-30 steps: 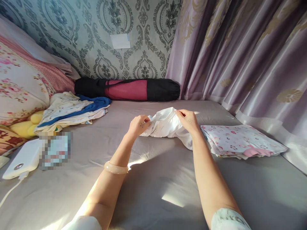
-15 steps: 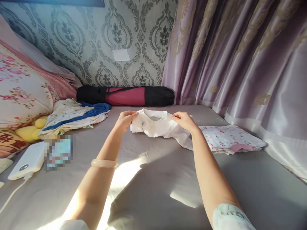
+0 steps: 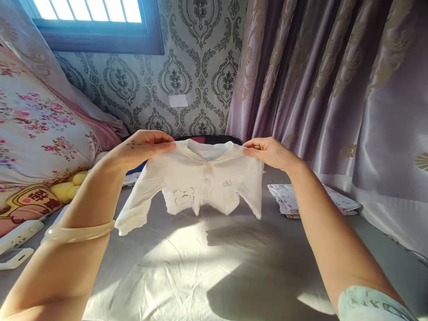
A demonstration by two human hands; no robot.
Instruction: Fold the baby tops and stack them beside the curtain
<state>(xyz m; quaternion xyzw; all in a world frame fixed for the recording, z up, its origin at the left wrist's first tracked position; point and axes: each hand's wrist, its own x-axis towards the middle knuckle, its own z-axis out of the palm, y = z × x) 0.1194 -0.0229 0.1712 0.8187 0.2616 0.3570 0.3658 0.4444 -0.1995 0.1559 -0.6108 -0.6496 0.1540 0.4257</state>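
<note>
A small white long-sleeved baby shirt (image 3: 200, 178) hangs in front of me, its neckline at the top. It has a buttoned placket and a printed bear face on the chest. My left hand (image 3: 147, 147) pinches one shoulder, and my right hand (image 3: 265, 151) pinches the other. Both sleeves hang down at the sides. The lower hem dangles above the grey bed sheet (image 3: 160, 276), where sunlight and shadow fall. A pale bangle sits on my left forearm.
To the right lies a folded patterned cloth (image 3: 284, 199), partly behind my right forearm. A floral pillow (image 3: 43, 129), a yellow plush toy (image 3: 68, 189) and a white power strip (image 3: 22, 234) are on the left. Purple curtains (image 3: 301, 80) hang at the right.
Both hands have raised the shirt off the bed and moved closer to me. It has gone from bunched to hanging spread. The view has tilted up, bringing the window into sight.
</note>
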